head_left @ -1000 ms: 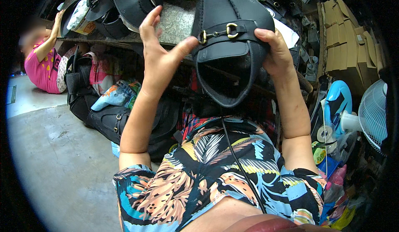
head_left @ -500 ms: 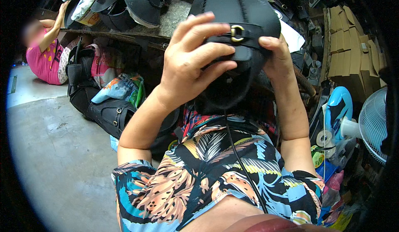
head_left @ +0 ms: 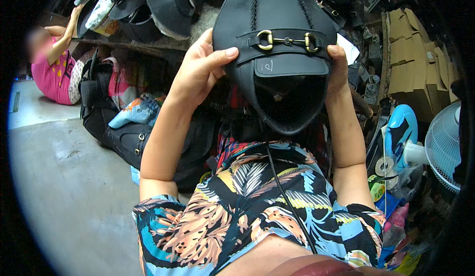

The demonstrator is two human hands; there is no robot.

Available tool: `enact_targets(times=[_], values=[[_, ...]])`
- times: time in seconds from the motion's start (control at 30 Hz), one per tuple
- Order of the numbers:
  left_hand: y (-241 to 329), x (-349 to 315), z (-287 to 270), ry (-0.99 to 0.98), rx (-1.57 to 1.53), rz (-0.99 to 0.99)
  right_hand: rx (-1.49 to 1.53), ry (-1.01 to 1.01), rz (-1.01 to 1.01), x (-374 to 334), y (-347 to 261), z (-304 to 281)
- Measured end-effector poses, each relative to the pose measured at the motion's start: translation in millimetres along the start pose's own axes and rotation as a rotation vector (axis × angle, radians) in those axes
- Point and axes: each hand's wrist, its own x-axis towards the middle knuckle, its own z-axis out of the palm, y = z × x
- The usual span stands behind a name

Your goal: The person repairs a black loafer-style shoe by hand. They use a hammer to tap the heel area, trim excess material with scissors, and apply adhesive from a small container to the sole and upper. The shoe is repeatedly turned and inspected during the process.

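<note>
Both my hands hold up a black leather shoe upper [head_left: 279,16], its rounded toe pointing away from me and its dark opening towards me. Two braided seams run along the vamp, and a strap crosses it with a gold metal horsebit [head_left: 287,41]. Below the bit lies a stitched tongue flap with a small pale mark. My left hand [head_left: 200,68] grips the left edge, thumb on top beside the strap. At the opposite edge my right hand [head_left: 338,70] is closed, its thumb tip showing by the bit; its other fingers are hidden behind the leather.
Several more black uppers [head_left: 168,8] lie on the bench at the back left. Black pieces with a bit [head_left: 140,142] hang low at my left. Cardboard boxes [head_left: 410,58] and a white fan [head_left: 442,147] stand at right. Another person [head_left: 57,73] sits far left.
My left hand has moved off the strap to the left edge, uncovering the whole bit and the flap. The shoe upper now faces me more fully.
</note>
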Motion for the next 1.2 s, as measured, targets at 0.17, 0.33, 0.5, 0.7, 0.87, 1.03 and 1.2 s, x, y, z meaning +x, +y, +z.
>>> enact_targets(times=[0.17,0.33,0.5,0.7,0.87,1.03,1.2], values=[[27,7,10,0.052,1.236,0.744,0.057,-0.074,0.012,2,-23,12],[44,4,40,-0.413,1.716,0.981,-0.075,-0.266,0.096,9,-23,27],[40,18,58,-0.39,1.649,1.097,-0.083,-0.192,0.161,11,-17,39],[49,20,50,-0.102,1.303,0.879,-0.355,-0.175,-0.024,31,-21,10],[51,23,42,-0.032,0.853,0.302,0.008,-0.284,-0.153,11,12,-7],[41,32,43,-0.03,0.614,0.136,-0.047,-0.074,-0.127,1,31,22],[38,32,48,0.001,0.767,0.227,-0.024,0.132,-0.228,7,33,61]])
